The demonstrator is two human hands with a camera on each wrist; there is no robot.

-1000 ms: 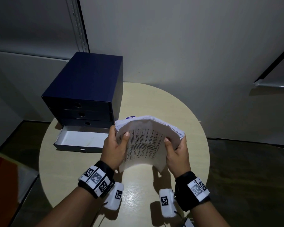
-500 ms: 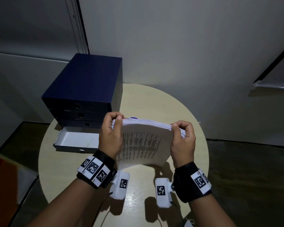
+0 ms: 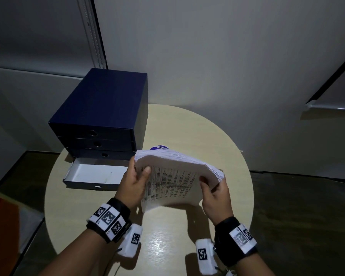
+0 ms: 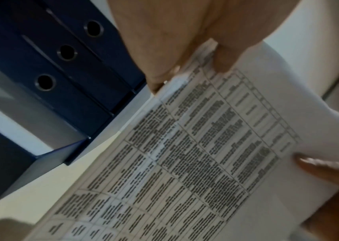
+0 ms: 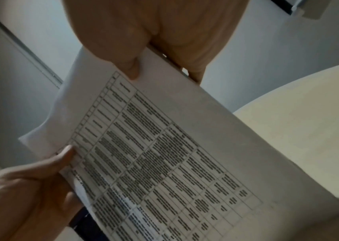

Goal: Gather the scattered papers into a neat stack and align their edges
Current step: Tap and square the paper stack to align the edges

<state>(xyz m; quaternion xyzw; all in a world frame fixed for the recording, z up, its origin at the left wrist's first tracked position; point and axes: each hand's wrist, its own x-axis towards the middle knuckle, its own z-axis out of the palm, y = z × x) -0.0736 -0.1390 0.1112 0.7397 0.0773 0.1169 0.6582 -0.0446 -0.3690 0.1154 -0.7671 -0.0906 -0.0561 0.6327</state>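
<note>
A thick stack of white papers (image 3: pixel 173 176) stands on its lower edge on the round table (image 3: pixel 227 148), tilted toward me, a printed table on its near sheet. My left hand (image 3: pixel 134 179) grips the stack's left edge, thumb on the printed face. My right hand (image 3: pixel 213 186) grips the right edge the same way. The upper edges fan unevenly. In the left wrist view the left hand (image 4: pixel 185 65) pinches the papers (image 4: pixel 185 163). In the right wrist view the right hand (image 5: pixel 154 62) pinches the papers (image 5: pixel 164 154).
A dark blue drawer box (image 3: pixel 106 116) stands at the table's back left, its lowest drawer (image 3: pixel 94 174) pulled out beside my left hand. A purple object (image 3: pixel 157 147) peeks out behind the stack. A wall rises behind the table; an orange-red object (image 3: pixel 2 226) lies at lower left.
Half a second ago both hands curled over the stack's top edge. Now they hold its sides with thumbs on the front, and the stack leans back with its top fanned.
</note>
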